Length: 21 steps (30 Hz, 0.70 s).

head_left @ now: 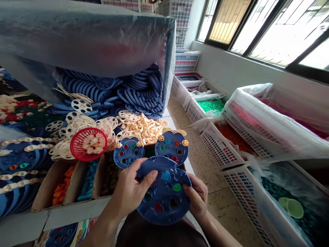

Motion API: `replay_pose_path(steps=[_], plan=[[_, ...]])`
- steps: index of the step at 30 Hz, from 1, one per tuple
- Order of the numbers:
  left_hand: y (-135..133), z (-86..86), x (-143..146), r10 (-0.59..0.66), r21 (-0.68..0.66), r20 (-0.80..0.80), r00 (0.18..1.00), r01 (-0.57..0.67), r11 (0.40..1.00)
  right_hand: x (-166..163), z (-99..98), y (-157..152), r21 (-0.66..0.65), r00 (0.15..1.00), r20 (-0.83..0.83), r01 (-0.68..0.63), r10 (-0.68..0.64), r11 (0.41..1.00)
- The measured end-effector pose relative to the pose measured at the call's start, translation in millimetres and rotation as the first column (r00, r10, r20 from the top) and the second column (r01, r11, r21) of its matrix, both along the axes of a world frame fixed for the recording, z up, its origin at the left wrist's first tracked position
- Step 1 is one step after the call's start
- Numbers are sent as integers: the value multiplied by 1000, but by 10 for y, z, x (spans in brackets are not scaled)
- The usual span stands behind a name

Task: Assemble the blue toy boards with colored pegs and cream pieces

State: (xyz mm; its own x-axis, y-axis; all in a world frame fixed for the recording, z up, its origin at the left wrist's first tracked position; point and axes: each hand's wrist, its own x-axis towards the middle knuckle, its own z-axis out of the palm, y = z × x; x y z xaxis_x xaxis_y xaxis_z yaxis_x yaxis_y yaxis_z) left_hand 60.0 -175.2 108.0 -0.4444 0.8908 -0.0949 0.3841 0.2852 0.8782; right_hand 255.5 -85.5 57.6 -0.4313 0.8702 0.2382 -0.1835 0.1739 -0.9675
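Both hands are on one blue plastic disc (pixel 164 192), held up close to the body, over the near edge of the worktable. Left hand (pixel 131 192) grips its left rim, thumb pressed flat across the disc face, fingers curled behind & out of sight. Right hand (pixel 196 197) clamps the right rim, fingers wrapped over the edge. The disc has round holes, a few filled w/ coloured pegs: blue, green, red. Just beyond it, two more blue discs (pixel 128 152) (pixel 171 147) w/ coloured pegs sit side by side on top of cardboard boxes (pixel 59 187), which hold orange and blue bits in separate compartments. A red basket (pixel 88 144) w/ pale pieces sits left of those, near a heap of cream wheels (pixel 77 123) and small cream parts (pixel 144 128). Behind, a big pile of blue rings (pixel 138 92) under a clear plastic sheet (pixel 84 37). To the right, on the floor, white crates (pixel 221 151) lined w/ plastic, holding green, red and teal pieces, run along the wall under the windows (pixel 282 31).
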Motion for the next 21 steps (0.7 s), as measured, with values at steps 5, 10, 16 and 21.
replay_pose_path(steps=[5,10,16,21], plan=[[-46,91,114,-42,3,-48,998,42,999,125,-133,122,4,999,52,10,-11,1000],[189,42,-651,-184,19,-39,982,184,983,-66,-115,80,56,992,117,-46,40,997],[1127,-311,-2052,-356,-379,-398,845,202,903,-576,-102,-380,72,966,135,213,-221,974],[1910,-815,-2488,-546,-575,-431,718,248,780,-1013,-77,-824,69,840,244,484,-485,873]])
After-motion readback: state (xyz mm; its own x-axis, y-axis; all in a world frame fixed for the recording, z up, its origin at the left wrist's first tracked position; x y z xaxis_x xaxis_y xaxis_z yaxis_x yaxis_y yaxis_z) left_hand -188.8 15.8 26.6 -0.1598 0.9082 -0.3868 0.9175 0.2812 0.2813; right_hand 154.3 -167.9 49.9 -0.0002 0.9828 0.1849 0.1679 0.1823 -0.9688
